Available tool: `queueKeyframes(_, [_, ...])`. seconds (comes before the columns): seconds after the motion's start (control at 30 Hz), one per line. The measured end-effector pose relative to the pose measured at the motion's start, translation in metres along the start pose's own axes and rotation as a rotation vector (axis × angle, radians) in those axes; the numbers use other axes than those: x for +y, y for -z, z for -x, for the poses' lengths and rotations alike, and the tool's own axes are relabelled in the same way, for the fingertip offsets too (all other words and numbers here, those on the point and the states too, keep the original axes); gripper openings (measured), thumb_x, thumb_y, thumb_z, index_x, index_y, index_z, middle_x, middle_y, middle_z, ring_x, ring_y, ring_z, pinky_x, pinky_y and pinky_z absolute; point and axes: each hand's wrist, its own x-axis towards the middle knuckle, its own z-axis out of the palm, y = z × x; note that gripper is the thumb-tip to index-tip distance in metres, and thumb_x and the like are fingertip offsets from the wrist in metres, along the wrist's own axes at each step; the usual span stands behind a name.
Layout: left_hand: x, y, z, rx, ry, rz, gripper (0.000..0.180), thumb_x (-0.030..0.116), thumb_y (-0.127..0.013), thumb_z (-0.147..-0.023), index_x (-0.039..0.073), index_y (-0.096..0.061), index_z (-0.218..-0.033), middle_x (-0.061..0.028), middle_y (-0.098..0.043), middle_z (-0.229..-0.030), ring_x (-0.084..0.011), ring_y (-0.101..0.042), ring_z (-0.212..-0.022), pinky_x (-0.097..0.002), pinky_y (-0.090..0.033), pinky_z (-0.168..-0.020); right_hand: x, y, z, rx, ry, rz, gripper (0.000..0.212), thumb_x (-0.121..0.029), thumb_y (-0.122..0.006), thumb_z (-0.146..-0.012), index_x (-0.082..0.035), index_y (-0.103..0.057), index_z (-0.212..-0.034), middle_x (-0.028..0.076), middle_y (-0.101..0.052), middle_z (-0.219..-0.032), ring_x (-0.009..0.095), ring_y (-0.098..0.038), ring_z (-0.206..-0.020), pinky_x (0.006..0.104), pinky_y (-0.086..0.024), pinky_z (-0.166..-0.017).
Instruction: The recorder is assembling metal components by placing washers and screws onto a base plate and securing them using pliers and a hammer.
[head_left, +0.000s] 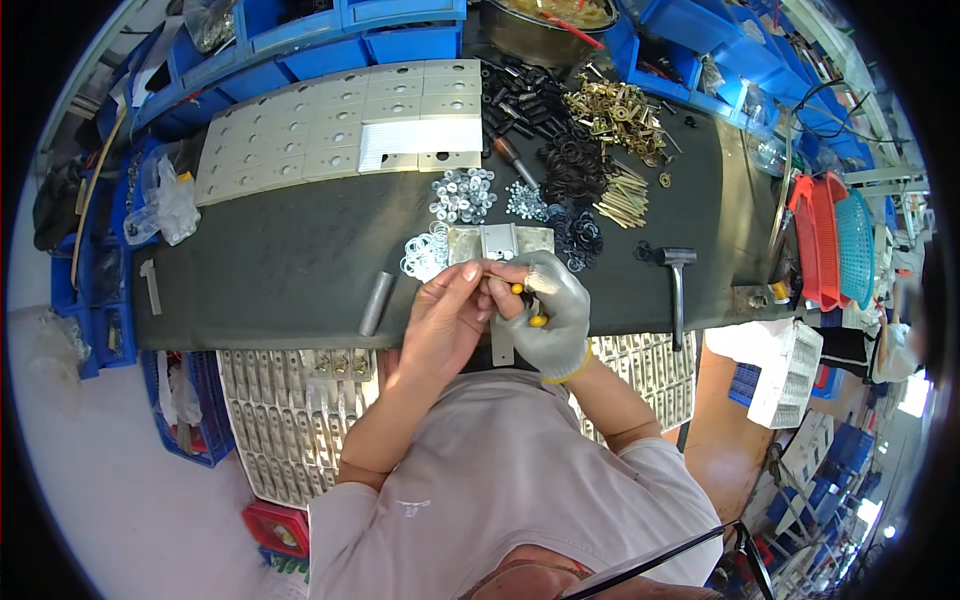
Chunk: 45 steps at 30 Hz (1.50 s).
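Note:
My bare left hand (441, 322) is closed in a pinch, its fingertips meeting those of my right hand over a small part too hidden to name. The right hand (556, 318), in a grey glove with bare fingertips, also curls round a tool with yellow handle ends (539, 321); its working end is hidden. Just beyond the fingers lies a metal block (540, 238) with a silver plate (498, 238) on it. A flat metal strip (502, 345) shows below the hands at the table edge. Piles of white washers (427, 252) and dark rings (577, 236) flank the block.
A hammer (678, 290) lies at right, a metal cylinder (377, 303) at left. Farther back are cream plates (290, 130), a screwdriver-like tool (515, 160), brass parts (620, 115), black rings (575, 170) and pins (622, 195). Blue bins (410, 45) line the back; red baskets (818, 240) stand right.

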Motion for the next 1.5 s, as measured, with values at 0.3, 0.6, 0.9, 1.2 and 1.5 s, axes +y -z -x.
queueKeyframes(0.3, [0.014,0.008,0.023,-0.199,-0.555,-1.221,0.011,0.002,-0.075,-0.091,-0.005,-0.067,-0.094,-0.0087,-0.062,-0.081,-0.0184,-0.059,-0.068,-0.0323,-0.044,-0.061,-0.013,0.035,-0.009,-0.268,-0.08,0.041,0.025,-0.014,-0.084,-0.087,0.001,-0.074,-0.104,0.008,-0.066,-0.093,0.016,-0.061,-0.081,0.03,-0.05,-0.074])
queueKeyframes(0.6, [0.007,0.006,0.036,-0.347,-0.543,-1.296,0.008,0.004,-0.068,-0.097,-0.004,-0.07,-0.1,-0.0129,-0.063,-0.083,-0.0288,-0.061,-0.07,-0.0378,-0.049,-0.067,-0.01,0.049,0.006,-0.369,-0.291,-0.095,0.013,-0.011,-0.075,-0.093,0.002,-0.073,-0.095,0.008,-0.069,-0.088,0.014,-0.062,-0.076,0.0281,-0.051,-0.07])
queueKeyframes(0.9, [0.0,0.046,-0.006,-0.044,-0.328,-0.947,0.074,0.001,-0.079,-0.091,0.0,-0.042,-0.155,-0.0147,-0.055,-0.135,-0.0094,-0.061,-0.079,-0.0237,-0.051,-0.067,0.025,0.049,-0.034,-0.395,-0.034,0.153,0.012,-0.01,-0.069,-0.096,0.001,-0.071,-0.101,0.012,-0.069,-0.087,0.023,-0.067,-0.073,0.0334,-0.052,-0.068])
queueKeyframes(1.2, [-0.012,0.039,-0.034,-0.204,-0.054,-0.698,0.095,-0.006,-0.072,-0.092,0.002,-0.014,-0.166,-0.0196,-0.041,-0.159,-0.0078,-0.062,-0.089,-0.0211,-0.052,-0.063,0.047,0.048,-0.033,-0.534,0.033,0.197,0.017,-0.011,-0.07,-0.092,-0.005,-0.066,-0.107,0.014,-0.07,-0.099,0.038,-0.068,-0.089,0.0453,-0.055,-0.079])
queueKeyframes(1.5, [-0.013,0.04,-0.037,-0.214,-0.055,-0.682,0.096,-0.001,-0.075,-0.091,0.001,-0.014,-0.166,-0.019,-0.045,-0.158,-0.0054,-0.054,-0.075,-0.0235,-0.051,-0.059,0.041,0.032,-0.023,-0.434,0.096,0.37,0.017,-0.01,-0.075,-0.089,-0.005,-0.066,-0.103,0.012,-0.07,-0.092,0.038,-0.069,-0.086,0.0441,-0.055,-0.074])
